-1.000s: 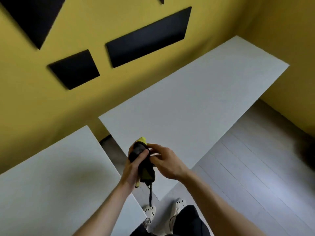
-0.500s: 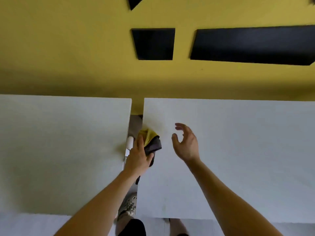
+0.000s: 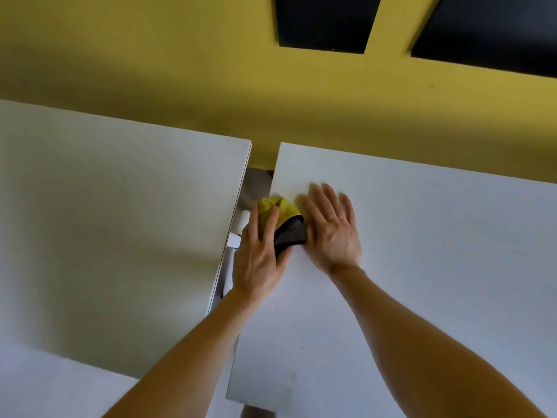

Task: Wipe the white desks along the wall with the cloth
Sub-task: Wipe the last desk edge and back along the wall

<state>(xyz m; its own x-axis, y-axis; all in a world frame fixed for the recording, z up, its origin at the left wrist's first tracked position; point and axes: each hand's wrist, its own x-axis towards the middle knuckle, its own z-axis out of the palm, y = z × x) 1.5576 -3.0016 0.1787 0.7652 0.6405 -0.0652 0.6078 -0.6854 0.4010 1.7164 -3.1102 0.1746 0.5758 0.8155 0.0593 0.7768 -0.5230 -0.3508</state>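
Two white desks stand side by side against the yellow wall: the left desk (image 3: 114,224) and the right desk (image 3: 437,267), with a narrow gap between them. A yellow and dark grey cloth (image 3: 286,224) lies bunched at the right desk's left edge, near its far corner. My left hand (image 3: 259,254) presses down on the cloth, fingers over its yellow part. Right beside the cloth, my right hand (image 3: 331,227) lies flat on the right desk, fingers spread, its edge touching the grey part.
Black panels (image 3: 325,22) hang on the yellow wall (image 3: 180,70) above the desks. In the gap between the desks, white leg parts (image 3: 238,230) show. Pale floor (image 3: 45,387) lies at the lower left.
Both hands have come down onto the right desk. The left hand now pins the cloth flat at the desk's edge, and the right hand, raised before, rests palm down beside it.
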